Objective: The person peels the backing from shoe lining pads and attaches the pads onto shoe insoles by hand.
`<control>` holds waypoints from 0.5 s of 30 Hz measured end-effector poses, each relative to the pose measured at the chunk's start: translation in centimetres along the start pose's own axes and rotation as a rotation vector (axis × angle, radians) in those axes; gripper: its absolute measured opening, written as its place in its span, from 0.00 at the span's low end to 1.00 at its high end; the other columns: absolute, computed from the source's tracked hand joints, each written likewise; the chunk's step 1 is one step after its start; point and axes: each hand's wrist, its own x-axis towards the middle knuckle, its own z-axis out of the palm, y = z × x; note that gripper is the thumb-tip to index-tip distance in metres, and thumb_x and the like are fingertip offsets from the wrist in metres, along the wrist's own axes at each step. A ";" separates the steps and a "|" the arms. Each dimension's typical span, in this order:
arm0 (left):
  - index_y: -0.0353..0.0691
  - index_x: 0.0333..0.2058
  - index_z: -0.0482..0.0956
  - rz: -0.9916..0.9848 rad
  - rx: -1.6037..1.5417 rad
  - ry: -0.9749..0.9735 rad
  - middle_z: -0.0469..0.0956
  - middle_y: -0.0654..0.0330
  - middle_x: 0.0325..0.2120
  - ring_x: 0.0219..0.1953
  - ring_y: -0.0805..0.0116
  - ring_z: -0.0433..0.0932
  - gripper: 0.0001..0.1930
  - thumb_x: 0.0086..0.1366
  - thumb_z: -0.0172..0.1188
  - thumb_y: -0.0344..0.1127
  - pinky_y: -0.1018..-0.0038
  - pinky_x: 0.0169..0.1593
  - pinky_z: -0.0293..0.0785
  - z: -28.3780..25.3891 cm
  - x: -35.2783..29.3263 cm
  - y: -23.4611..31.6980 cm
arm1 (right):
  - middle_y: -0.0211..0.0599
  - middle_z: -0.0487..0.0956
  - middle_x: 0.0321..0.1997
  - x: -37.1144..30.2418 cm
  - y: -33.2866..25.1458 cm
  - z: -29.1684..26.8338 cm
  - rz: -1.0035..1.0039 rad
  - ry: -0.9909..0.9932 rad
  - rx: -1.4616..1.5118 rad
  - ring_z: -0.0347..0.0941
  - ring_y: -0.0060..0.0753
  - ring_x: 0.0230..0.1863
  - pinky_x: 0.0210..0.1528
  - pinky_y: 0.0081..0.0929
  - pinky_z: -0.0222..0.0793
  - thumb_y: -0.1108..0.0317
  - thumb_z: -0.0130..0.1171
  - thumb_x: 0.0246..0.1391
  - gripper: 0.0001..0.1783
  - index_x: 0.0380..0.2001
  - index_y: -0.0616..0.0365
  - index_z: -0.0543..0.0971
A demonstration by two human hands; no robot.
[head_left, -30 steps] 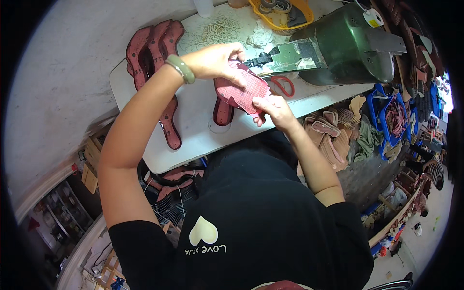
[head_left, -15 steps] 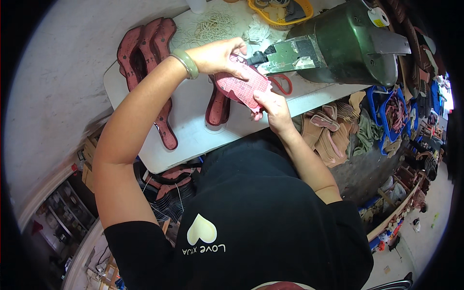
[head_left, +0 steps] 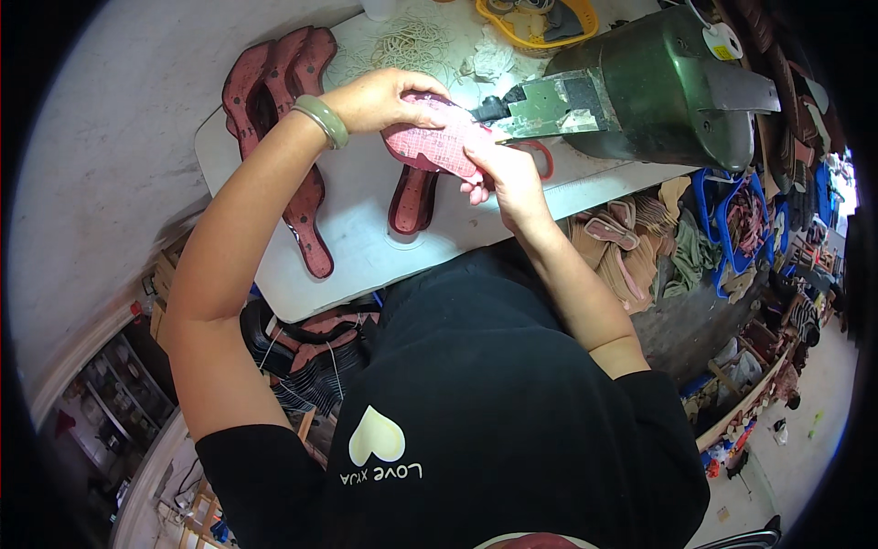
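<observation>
A pink, grid-textured piece shaped like a shoe insole is held up over the white table in both hands. My left hand grips its far left edge, thumb lying on the top face; a green bangle circles that wrist. My right hand pinches the near right end, with fingers curled underneath. The far right edge of the insole is beside the black head of a green machine, and I cannot tell whether they touch. Below the insole, a small stack of dark red insoles rests on the table.
More red insole stacks lie at the table's left. Pale loose cords, crumpled white material and a yellow basket are at the back. A red looped handle shows by the machine. Brown stacked pieces stand to the right.
Both hands have shifted slightly left with the insole, which now lies more level and is turned a little. My left fingers have closed nearer its edge.
</observation>
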 end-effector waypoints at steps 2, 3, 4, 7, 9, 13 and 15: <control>0.37 0.46 0.75 -0.014 -0.016 0.025 0.76 0.64 0.38 0.41 0.76 0.72 0.18 0.57 0.62 0.35 0.78 0.49 0.68 0.4 -0.4 -0.1 | 0.37 0.77 0.17 0.1 -0.5 0.2 0.005 0.047 -0.005 0.70 0.19 0.13 0.15 0.12 0.60 0.59 0.56 0.56 0.18 0.24 0.65 0.77; 0.37 0.46 0.75 -0.023 -0.031 0.048 0.76 0.64 0.38 0.41 0.76 0.72 0.18 0.58 0.62 0.35 0.79 0.49 0.68 0.7 -0.6 0.0 | 0.37 0.77 0.17 0.1 -0.6 0.1 0.007 0.048 -0.005 0.70 0.19 0.13 0.15 0.12 0.60 0.59 0.56 0.56 0.18 0.24 0.65 0.77; 0.37 0.46 0.75 -0.024 -0.032 0.047 0.76 0.64 0.38 0.41 0.76 0.72 0.18 0.58 0.62 0.35 0.79 0.49 0.68 1.0 -0.8 0.2 | 0.35 0.76 0.18 0.2 -0.8 -0.1 0.029 0.042 -0.031 0.70 0.19 0.15 0.15 0.12 0.61 0.59 0.55 0.56 0.17 0.26 0.65 0.77; 0.37 0.46 0.75 -0.037 -0.053 0.114 0.76 0.64 0.38 0.41 0.77 0.71 0.17 0.58 0.61 0.36 0.79 0.48 0.68 1.8 -1.6 0.6 | 0.34 0.75 0.20 0.1 -1.3 -0.5 0.058 0.035 -0.080 0.70 0.20 0.16 0.16 0.14 0.63 0.58 0.55 0.57 0.17 0.28 0.65 0.77; 0.36 0.45 0.74 -0.112 -0.155 0.178 0.76 0.64 0.38 0.40 0.77 0.71 0.17 0.59 0.61 0.36 0.79 0.48 0.68 2.5 -2.1 0.4 | 0.36 0.77 0.20 -0.3 -1.2 -0.8 0.080 -0.014 -0.024 0.70 0.20 0.16 0.18 0.15 0.63 0.58 0.56 0.56 0.17 0.28 0.65 0.77; 0.35 0.48 0.73 -0.080 -0.154 0.292 0.76 0.63 0.39 0.41 0.77 0.72 0.19 0.59 0.61 0.36 0.78 0.47 0.69 3.2 -2.8 0.5 | 0.37 0.78 0.20 -1.7 -0.5 1.0 0.101 -0.099 -0.077 0.70 0.20 0.15 0.18 0.16 0.62 0.61 0.56 0.56 0.14 0.26 0.63 0.78; 0.35 0.48 0.73 -0.082 -0.170 0.331 0.76 0.62 0.39 0.41 0.77 0.72 0.20 0.59 0.61 0.36 0.78 0.47 0.69 3.7 -3.0 0.5 | 0.36 0.78 0.20 -1.2 0.4 1.7 0.018 -0.069 -0.005 0.69 0.20 0.15 0.18 0.15 0.61 0.61 0.56 0.56 0.15 0.25 0.62 0.78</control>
